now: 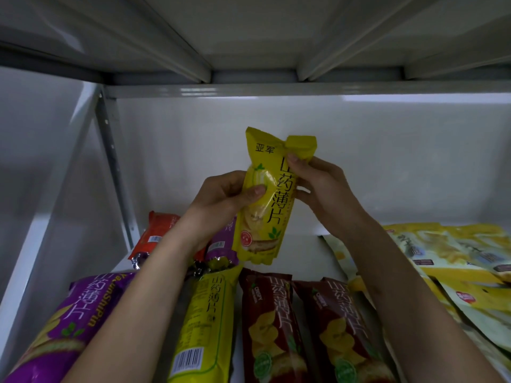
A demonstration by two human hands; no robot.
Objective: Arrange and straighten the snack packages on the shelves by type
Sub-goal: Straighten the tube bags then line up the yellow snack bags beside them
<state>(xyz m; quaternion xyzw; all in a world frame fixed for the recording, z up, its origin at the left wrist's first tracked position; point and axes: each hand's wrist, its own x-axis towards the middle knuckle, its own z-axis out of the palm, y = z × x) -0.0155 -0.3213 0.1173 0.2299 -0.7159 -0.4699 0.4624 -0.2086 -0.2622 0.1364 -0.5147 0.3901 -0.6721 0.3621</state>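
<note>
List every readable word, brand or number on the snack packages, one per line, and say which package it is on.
"亚军" and "山药薄片": held yellow package.
"山药薄片": yellow package lying on the shelf, which also bears a barcode with digits too small to read.
"山药薄片" and partly covered Latin letters: purple package.
"CRISPY" and "山药薄片": two dark red packages.
Orange package and pale yellow packages: too blurred to read.

Yellow pkg: "亚军", "山药薄片"; maroon pkg: "CRISPY".
</note>
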